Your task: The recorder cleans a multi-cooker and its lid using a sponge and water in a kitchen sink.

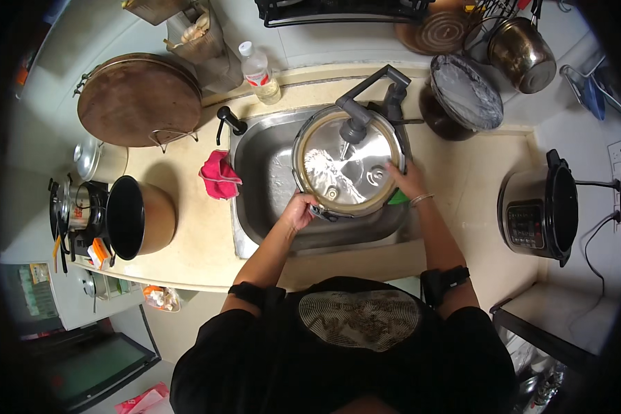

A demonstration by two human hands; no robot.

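Over the steel sink [261, 171] I hold a round pressure cooker lid [349, 181] with its shiny inner side up. A beige sealing ring runs around its edge. My left hand [301, 209] grips the rim at the lower left. My right hand [410, 178] holds the right side, with the thumb over the rim. Above the lid is the grey swivel faucet [354, 129], its nozzle pointing down, and water runs onto the metal. Part of a green thing [398, 197] shows beneath the lid by my right hand; the rest is hidden.
A red cloth [220, 175] lies at the sink's left edge near a black soap dispenser [231, 121]. Further left, the black-lined inner pot [139, 217] rests on its side. An electric pressure cooker base [538, 207] stands right. Behind are a plastic bottle [261, 75] and a covered dark pot [460, 98].
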